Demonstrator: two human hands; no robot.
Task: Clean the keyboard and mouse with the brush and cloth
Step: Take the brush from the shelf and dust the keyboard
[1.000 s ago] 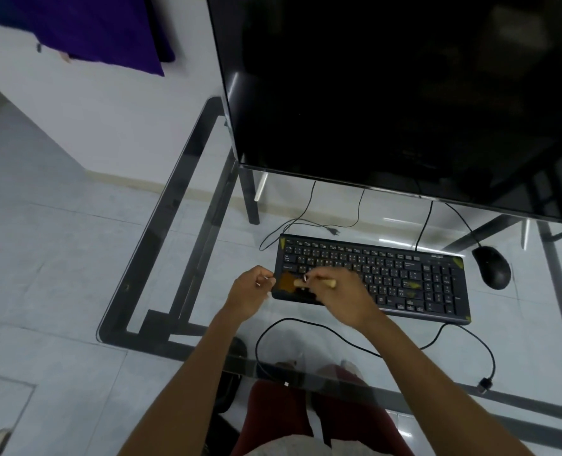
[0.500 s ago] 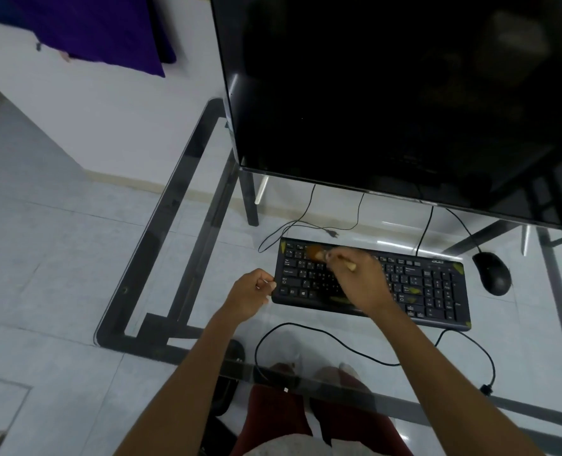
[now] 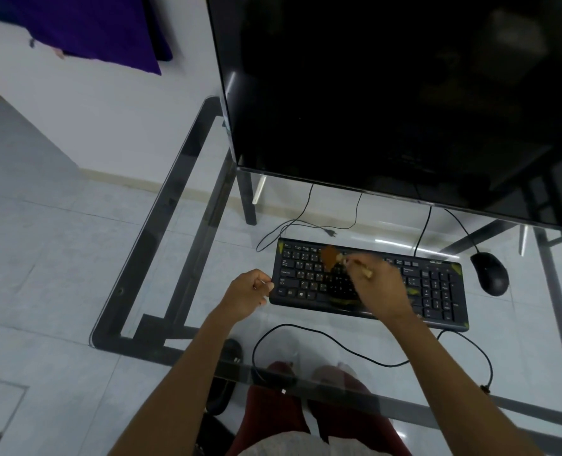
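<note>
You have a black keyboard with white key legends and yellowish marks at its corners, a black mouse, and a brush with brown bristles and a pale wooden handle. Your monitor is glossy black; a purple cloth hangs against the white wall.

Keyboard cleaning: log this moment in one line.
right hand holds brush on keyboard | left hand steadies left edge | mouse untouched
</note>
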